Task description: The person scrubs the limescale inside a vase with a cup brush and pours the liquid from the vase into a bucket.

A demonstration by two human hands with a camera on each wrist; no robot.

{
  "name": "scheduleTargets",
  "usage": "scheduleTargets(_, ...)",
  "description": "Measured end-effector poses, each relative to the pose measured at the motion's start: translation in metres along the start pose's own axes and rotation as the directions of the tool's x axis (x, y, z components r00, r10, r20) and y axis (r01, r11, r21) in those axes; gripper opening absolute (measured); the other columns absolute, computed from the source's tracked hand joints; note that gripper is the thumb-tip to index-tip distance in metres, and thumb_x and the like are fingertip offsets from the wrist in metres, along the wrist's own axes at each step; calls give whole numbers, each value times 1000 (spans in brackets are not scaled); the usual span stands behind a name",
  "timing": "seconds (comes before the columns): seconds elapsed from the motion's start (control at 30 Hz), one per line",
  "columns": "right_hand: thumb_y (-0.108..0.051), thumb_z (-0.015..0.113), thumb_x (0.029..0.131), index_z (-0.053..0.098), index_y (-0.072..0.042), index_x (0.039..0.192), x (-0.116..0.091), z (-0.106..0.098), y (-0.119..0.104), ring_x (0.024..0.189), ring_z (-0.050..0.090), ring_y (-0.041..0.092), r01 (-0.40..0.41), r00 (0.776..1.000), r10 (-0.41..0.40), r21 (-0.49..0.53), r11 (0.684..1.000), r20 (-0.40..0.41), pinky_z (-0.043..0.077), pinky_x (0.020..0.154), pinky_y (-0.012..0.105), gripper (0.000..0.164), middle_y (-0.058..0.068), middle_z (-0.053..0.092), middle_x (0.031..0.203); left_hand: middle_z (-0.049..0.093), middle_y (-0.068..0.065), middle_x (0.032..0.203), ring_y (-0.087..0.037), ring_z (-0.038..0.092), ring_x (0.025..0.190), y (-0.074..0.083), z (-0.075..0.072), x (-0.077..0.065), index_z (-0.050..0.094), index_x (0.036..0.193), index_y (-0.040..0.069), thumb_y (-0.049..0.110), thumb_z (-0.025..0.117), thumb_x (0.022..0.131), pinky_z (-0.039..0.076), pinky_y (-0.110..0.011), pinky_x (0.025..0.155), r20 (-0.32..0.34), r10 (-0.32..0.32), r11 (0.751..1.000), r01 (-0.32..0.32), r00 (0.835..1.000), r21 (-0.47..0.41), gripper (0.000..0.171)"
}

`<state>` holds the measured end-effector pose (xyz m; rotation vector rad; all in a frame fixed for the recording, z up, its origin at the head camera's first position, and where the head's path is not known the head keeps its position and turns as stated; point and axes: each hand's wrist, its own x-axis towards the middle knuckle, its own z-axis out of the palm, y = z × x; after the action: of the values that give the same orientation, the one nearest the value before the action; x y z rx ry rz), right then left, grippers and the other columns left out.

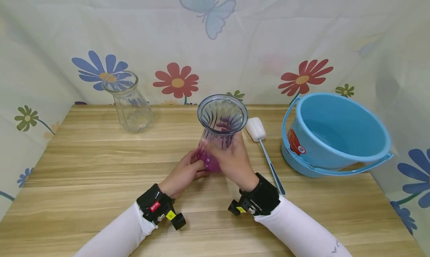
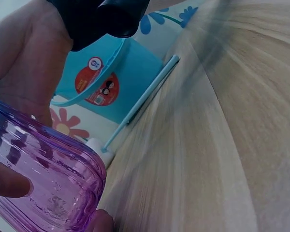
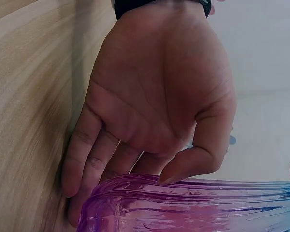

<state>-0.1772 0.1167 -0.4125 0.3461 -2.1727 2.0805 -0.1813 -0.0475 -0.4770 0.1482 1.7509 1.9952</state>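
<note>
- Firstly, at the far left, a clear, colourless glass vase (image 1: 134, 111) stands on a pale wood-grain table (image 1: 117, 182), untouched and well apart from both hands.
- Left hand (image 1: 183, 173): engaged, thumb and fingers holding the lower left part of a ribbed glass vase, blue at the rim and purple at the base (image 1: 215, 132).
- Tinted vase: at the middle of the table, mouth uppermost. Whether its base bears on the wood or on fingers cannot be told.
- Right hand (image 1: 235, 160): engaged, gripping the same vase higher up from the right; fingers show through the glass on the far side.
- To the right, a blue-handled brush with a white sponge-like head (image 1: 267, 158) lies on the table, head far, handle end near.
- Far right: a light blue round plastic bucket with a red label (image 1: 315, 152), handle lowered. Contents, if any, not determinable.
- Step in hand, as judged: two-handed handling of the tinted vase.
- Next move, as judged: calls for firm support low down, since smooth glass may slip; taking up the brush would first require freeing one hand.
</note>
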Motion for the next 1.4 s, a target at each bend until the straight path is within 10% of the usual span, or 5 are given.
scheduleTargets(0.43,-11,76,94,29,-22,154,0,1,0,141,50,23,2,1000,-2,-6,1000,-2,38,121,47,77,5,49,148,44,-24,157,-27,60,125,0,1,0,21,161,0,8,53,97,54,-42,107,-54,7,997,-3,999,76,72)
scheduleTargets(0.83,-14,78,92,31,-25,153,-2,-1,-4,143,48,19,27,1000,-27,-14,1000,-15,37,122,45,78,0,49,150,26,-18,168,-42,45,144,13,11,-3,13,167,18,5,72,86,43,-55,116,-79,205,936,-172,975,306,101)
scheduleTargets(1.17,-17,80,91,35,-24,151,-6,5,-9,141,50,15,11,999,-10,12,1000,-33,36,123,38,76,-2,53,146,38,-9,159,-25,45,145,22,31,6,22,163,23,5,86,69,37,-47,122,-84,498,791,-413,863,452,115)
scheduleTargets(1.4,-14,80,91,39,-21,148,-7,3,-9,138,53,18,18,1000,-18,28,999,-21,38,121,39,70,1,55,143,61,-3,134,-22,62,117,33,37,5,40,150,24,8,82,65,52,-45,101,-140,516,739,-357,845,571,96)
